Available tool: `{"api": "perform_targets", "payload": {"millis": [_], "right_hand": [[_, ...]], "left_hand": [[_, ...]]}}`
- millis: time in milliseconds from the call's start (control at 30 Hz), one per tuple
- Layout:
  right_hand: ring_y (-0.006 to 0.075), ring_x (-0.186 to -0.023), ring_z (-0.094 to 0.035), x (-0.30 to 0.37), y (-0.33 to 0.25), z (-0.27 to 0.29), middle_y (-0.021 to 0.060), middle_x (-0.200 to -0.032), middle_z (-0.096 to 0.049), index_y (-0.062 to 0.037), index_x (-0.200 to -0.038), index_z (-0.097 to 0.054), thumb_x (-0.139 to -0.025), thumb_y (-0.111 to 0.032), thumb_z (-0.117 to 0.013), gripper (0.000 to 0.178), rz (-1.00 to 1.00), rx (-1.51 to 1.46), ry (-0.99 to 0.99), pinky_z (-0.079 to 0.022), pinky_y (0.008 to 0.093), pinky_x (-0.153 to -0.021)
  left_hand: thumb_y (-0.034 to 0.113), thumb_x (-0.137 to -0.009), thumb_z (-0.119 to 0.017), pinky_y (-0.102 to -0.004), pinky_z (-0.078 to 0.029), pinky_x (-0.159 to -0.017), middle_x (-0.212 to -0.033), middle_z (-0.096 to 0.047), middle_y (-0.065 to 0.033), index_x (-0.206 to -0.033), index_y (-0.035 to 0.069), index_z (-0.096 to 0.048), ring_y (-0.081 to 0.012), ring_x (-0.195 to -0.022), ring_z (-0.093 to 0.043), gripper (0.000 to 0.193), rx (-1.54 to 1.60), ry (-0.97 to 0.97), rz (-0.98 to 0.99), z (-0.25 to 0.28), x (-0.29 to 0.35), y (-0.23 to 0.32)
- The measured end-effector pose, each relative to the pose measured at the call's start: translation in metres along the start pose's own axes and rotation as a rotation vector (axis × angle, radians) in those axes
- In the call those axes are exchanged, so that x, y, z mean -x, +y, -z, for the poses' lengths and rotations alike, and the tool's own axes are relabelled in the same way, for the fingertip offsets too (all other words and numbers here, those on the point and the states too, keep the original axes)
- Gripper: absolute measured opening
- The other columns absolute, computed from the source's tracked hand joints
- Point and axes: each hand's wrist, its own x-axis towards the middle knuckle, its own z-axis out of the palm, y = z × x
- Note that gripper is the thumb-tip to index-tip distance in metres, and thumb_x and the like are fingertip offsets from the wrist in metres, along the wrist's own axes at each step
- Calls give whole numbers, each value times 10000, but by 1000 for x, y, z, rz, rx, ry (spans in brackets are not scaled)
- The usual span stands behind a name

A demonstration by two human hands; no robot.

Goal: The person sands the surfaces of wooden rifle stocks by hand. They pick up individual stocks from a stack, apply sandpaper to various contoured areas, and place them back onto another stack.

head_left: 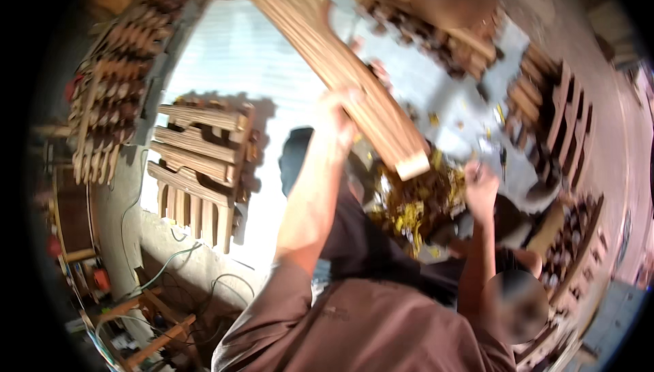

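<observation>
My left hand (337,110) grips a long shaped wooden piece (340,65) with striped brown grain and a stepped, curved edge. The piece is raised and slants from the upper left down to a pale cut end near the middle. Fingertips show past its far edge. My right hand (481,184) is closed in the air to the right of that end; what it holds, if anything, is too small to make out. Between and below my hands lies a heap of shiny yellow and gold bits (415,212).
Similar wooden pieces are stacked on the pale sheet at the left (197,157). More piles stand at the far left (112,86), at the back (436,24) and along the right (572,123). A thin dark tool (503,161) lies right of my right hand. Cables (170,263) run at lower left.
</observation>
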Motion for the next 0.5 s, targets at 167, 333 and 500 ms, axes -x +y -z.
{"api": "perform_targets", "payload": {"millis": [167, 333, 500], "right_hand": [[458, -752, -622, 43, 22, 0, 253, -764, -625, -10, -820, -645, -859, -156, -616, 154, -154, 180, -187, -496, 471, -644], [313, -751, -694, 20, 23, 21, 199, -796, -673, -44, -921, -713, -840, -5, -558, 179, -102, 118, -111, -522, 367, -676], [326, -696, -671, -25, -55, 59, 173, -783, -677, -43, -985, -707, -826, -71, -641, 174, -16, 102, -51, -517, 360, -663]], "left_hand": [[460, -783, -772, -425, -564, -845, -1085, -606, -133, -1289, 26, -501, -249, -948, -625, 719, -169, 234, 109, 15, -7, 13], [404, -764, -792, -412, -570, -716, -1012, -602, -103, -1219, 50, -521, -241, -875, -625, 637, -120, 284, 58, 3, -4, -22], [338, -713, -833, -389, -572, -695, -983, -598, -91, -1189, 28, -516, -245, -836, -634, 651, -306, 203, 52, -3, -6, -31]]}}
